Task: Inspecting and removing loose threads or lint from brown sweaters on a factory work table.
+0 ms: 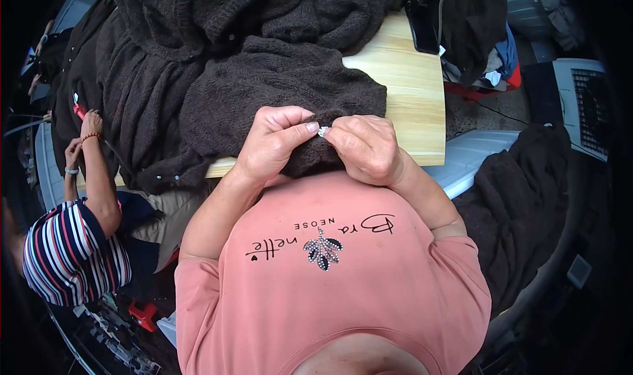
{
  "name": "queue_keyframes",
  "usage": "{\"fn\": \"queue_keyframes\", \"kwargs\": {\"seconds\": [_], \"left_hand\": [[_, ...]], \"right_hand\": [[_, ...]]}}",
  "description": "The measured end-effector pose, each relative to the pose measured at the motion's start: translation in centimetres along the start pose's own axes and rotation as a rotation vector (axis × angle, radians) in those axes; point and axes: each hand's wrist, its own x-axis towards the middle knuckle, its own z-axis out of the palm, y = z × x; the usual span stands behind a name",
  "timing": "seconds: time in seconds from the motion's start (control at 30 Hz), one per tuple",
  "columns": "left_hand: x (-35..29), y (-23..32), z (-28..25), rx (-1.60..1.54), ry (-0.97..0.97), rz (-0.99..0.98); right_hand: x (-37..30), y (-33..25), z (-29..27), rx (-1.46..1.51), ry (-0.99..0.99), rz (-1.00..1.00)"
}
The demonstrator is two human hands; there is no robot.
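A dark brown knitted garment (277, 85) lies over the table, its near edge drawn up against my body. My left hand (273, 141) is closed on that edge, thumb on top. Facing it, my right hand (366, 147) is closed too, with bent fingers pinching the knit. Between the fingertips of both hands sits a small shiny silvery piece (322, 132), which looks like a button; the fingers partly cover it. A fold of knit hangs below my hands. Further left, small shiny buttons (167, 177) show on a dark knit strip.
More dark knitwear (264, 12) is heaped at the back. A wooden tabletop (415, 105) shows on the right, with a black phone-like device (422, 26) at its far edge. At the left, a co-worker in a striped shirt (79, 250) handles a red tool (80, 110). Dark knits (514, 203) hang at right.
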Motion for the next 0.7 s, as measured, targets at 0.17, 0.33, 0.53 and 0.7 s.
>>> {"fn": "queue_keyframes", "kwargs": {"seconds": [0.17, 0.33, 0.53, 0.7], "left_hand": [[-0.4, -0.3, 0.4, 0.363, 0.186, 0.257], [-0.7, -0.7, 0.2, 0.565, 0.276, 0.436], [-0.9, -1.0, -0.1, 0.655, 0.269, 0.472], [-0.6, -1.0, -0.2, 0.745, 0.292, 0.585]], "right_hand": [[0.1, 0.4, 0.6, -0.036, -0.045, 0.039], [0.9, 0.4, 1.2, 0.039, -0.042, 0.181], [0.9, 0.9, 0.3, 0.404, -0.237, 0.422], [0.6, 1.0, 1.1, 0.364, -0.205, 0.529]]}}
